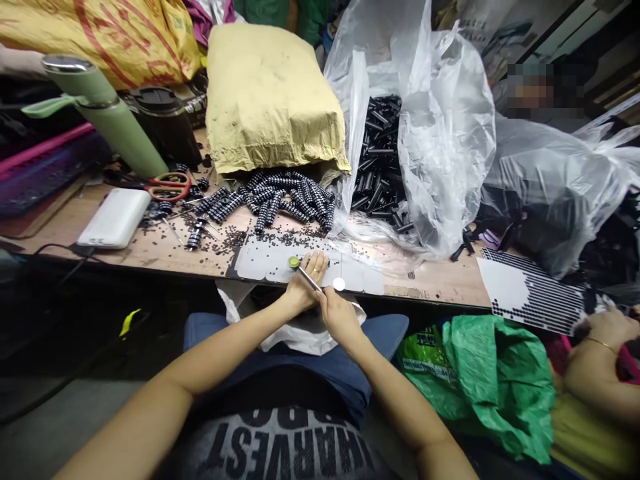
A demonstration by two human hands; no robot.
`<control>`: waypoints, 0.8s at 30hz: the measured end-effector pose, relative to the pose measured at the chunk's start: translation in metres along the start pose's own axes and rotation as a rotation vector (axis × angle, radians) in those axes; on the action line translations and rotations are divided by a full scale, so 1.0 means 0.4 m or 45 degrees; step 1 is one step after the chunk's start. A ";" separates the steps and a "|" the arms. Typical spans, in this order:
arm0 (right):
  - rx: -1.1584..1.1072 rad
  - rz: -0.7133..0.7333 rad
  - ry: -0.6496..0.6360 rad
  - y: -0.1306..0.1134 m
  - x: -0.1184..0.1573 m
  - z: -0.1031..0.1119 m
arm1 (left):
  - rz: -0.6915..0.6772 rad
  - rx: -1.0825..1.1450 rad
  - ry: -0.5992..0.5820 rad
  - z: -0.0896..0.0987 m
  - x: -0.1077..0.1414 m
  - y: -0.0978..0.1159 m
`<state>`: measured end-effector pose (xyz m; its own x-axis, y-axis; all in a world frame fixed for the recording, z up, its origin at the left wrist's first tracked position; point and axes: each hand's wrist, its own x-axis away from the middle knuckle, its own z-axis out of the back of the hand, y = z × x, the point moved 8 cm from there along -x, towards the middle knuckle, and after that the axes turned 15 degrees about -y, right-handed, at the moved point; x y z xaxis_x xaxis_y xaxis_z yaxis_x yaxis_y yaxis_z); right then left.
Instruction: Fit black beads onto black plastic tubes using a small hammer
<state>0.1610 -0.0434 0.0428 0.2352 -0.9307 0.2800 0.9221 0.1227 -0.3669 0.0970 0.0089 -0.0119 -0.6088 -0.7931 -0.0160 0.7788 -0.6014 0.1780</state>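
Observation:
My left hand (307,283) lies on a pale mat (255,260) at the table's front edge, fingers stretched out. A small dark bit shows beside its fingertips; what lies under the palm is hidden. My right hand (341,317) is closed around the near end of a slim metal rod (310,278), which slants across the back of my left hand. At the rod's far end is a round yellow-green piece (294,262); whether the two are joined, I cannot tell. Just right of the hands sits a white disc (339,285). Tiny black rings are scattered over the mat's far side.
Behind the mat are striped black tubes (295,193) and a yellow paper sack (275,93). A plastic bag (445,133) holds black tubes. Scissors (170,187), a white power bank (114,217) and a green flask (125,133) stand left. Another person's hand (613,327) is far right.

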 end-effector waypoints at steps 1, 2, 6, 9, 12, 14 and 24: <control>0.046 -0.020 -0.081 0.001 -0.010 -0.020 | -0.015 0.008 0.024 0.001 -0.002 -0.005; 0.060 -0.030 -0.114 0.006 -0.015 -0.025 | -0.030 0.018 0.047 0.005 -0.006 -0.010; -0.011 -0.120 0.055 0.072 -0.003 0.047 | 0.038 0.099 0.065 0.034 -0.026 -0.029; 0.084 -0.356 0.188 0.183 0.006 0.111 | 0.113 0.163 0.038 0.057 -0.006 -0.011; 0.227 -0.568 0.210 0.304 -0.009 0.135 | 0.056 0.250 0.070 0.089 0.020 -0.002; 0.286 -0.653 0.207 0.371 -0.027 0.133 | 0.157 0.334 0.168 0.128 0.013 -0.073; 0.315 -0.218 0.459 0.323 -0.240 0.236 | 0.816 0.310 0.117 0.188 -0.159 -0.524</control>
<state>0.2867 0.0942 0.0522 -0.0080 -0.9997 -0.0242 0.9942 -0.0054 -0.1078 -0.0391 0.1926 0.0256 -0.0164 -0.9963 0.0844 0.9181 0.0184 0.3960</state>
